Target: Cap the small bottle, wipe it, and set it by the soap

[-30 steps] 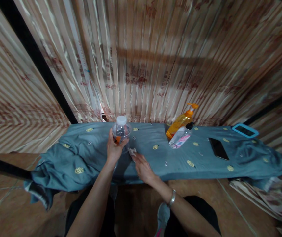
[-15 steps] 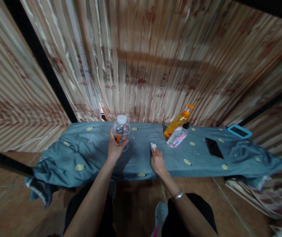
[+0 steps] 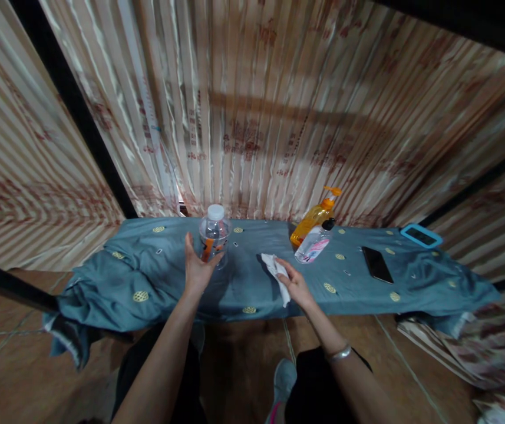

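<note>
A clear plastic bottle (image 3: 215, 232) with a white cap and an orange-marked label stands upright on the blue-green cloth (image 3: 234, 288). Around its near left side is my left hand (image 3: 199, 268), thumb and fingers spread apart; whether any fingertip touches the bottle is hard to tell. My right hand (image 3: 295, 281) pinches a white tissue (image 3: 275, 272), which hangs partly unfolded just over the cloth. To the right of that hand are a clear bottle (image 3: 314, 242) with a black top and pink label, and an amber pump bottle (image 3: 312, 224) behind it.
Farther right on the cloth lie a black phone (image 3: 376, 264) and a blue-framed device (image 3: 421, 235). A pleated curtain (image 3: 252, 118) hangs close behind the bench. Dark metal posts (image 3: 75, 112) slant down at the sides. The cloth is bunched at its left end.
My left hand has loosened from the bottle, its fingers now spread. My right hand has lifted and turned, and the tissue, crumpled under its fingers before, now hangs longer and more open.
</note>
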Motion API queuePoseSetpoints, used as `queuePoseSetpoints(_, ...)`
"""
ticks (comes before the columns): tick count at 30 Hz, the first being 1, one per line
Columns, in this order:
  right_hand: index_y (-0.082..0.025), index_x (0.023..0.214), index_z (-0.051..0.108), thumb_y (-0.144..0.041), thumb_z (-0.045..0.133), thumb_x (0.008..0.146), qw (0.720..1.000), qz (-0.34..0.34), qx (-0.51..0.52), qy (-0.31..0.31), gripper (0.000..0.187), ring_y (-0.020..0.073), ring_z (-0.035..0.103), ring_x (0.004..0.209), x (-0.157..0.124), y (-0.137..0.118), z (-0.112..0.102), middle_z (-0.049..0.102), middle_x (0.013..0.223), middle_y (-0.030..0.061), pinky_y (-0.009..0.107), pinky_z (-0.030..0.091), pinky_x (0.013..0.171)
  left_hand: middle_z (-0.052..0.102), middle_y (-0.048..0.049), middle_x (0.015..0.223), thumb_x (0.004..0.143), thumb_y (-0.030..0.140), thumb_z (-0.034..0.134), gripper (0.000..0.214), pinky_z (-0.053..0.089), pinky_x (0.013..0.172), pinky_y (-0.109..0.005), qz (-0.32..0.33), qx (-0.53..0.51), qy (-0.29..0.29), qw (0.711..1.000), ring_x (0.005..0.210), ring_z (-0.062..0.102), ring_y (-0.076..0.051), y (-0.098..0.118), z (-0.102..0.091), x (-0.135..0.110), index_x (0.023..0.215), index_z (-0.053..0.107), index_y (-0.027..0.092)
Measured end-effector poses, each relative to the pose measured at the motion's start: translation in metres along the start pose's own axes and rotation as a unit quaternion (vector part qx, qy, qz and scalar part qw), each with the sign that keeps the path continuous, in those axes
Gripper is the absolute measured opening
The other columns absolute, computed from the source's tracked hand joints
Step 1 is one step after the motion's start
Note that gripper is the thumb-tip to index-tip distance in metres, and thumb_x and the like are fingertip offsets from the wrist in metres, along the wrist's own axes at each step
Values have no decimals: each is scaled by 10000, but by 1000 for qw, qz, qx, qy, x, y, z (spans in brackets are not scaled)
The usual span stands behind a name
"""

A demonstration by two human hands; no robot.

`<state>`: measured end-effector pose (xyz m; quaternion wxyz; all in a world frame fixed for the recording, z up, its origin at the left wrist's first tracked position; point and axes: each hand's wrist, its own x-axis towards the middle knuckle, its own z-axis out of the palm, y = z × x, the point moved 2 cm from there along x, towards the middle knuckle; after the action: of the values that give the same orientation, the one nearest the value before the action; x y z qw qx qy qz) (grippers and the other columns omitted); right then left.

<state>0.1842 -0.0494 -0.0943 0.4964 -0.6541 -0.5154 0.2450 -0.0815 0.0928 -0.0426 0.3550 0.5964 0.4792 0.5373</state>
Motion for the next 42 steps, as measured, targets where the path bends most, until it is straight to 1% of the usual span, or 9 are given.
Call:
queuePoseSetpoints(6,-182,1176,604,-431,611,908,994,99,-19,34,366,198,622,1025,7,28,-8,629,1172,74,445,517,909,280,-172,1601,641,365,842,1082,249,1227,-486,20,21,31,999,1494,273,-318,4,-22,-17,1518,232,197)
queuePoseSetpoints(15,-184,1223,574,-410,594,923,994,88,-62,27,376,180,633,969,28,9,12,629,1155,71,401,545,840,283,-187,1590,717,405,782,1016,254,1223,-513,44,56,38,997,1494,264,-329,8,-39,-37,1530,217,179)
queuePoseSetpoints(21,-194,1170,605,-422,585,925,982,98,-161,36,335,201,608,1058,16,8,-8,622,1176,73,460,493,949,371,-201,1529,795,406,724,889,308,1195,-540,152,123,27,980,1447,338,-339,14,-40,-38,1510,259,156)
queuePoseSetpoints(24,-190,1208,590,-446,602,912,980,78,-181,1,392,202,616,1043,-1,4,-10,627,1176,74,465,496,946,470,-185,1450,853,386,662,728,369,1160,-530,225,142,-28,964,1380,431,-322,14,-24,-47,1469,343,162)
queuePoseSetpoints(28,-191,1167,610,-423,631,897,979,58,-193,-19,356,198,621,1034,-10,3,-7,639,1145,65,459,498,945,618,-127,1306,931,229,478,430,464,1098,-456,239,133,-242,931,1243,576,-244,10,30,-68,1359,499,201)
queuePoseSetpoints(32,-191,1164,611,-414,602,918,979,58,-193,6,333,190,628,1024,-8,13,-15,646,1133,64,448,506,939,422,-147,1538,778,14,474,675,317,1196,-508,194,217,-367,884,1444,372,-268,9,81,-81,1434,440,166)
queuePoseSetpoints(36,-184,1178,606,-435,609,912,973,84,-208,55,365,183,642,986,-16,33,-63,657,1100,58,436,521,912,503,-154,1473,770,-20,445,739,313,1147,-580,139,313,-376,861,1345,486,-297,12,97,-77,1475,396,196)
queuePoseSetpoints(39,-174,1113,625,-431,604,916,951,145,-246,122,325,174,643,957,-26,53,-133,660,1065,51,417,532,883,622,-154,1310,785,-7,459,583,387,1093,-505,138,329,-397,846,1248,561,-299,14,96,-71,1332,572,162)
queuePoseSetpoints(42,-176,1221,577,-418,603,913,893,226,-315,230,392,215,614,1059,-34,78,-210,621,1177,82,475,500,941,682,-122,1160,778,-16,464,458,447,1033,-407,139,315,-416,842,1138,617,-257,16,90,-68,1134,689,164)
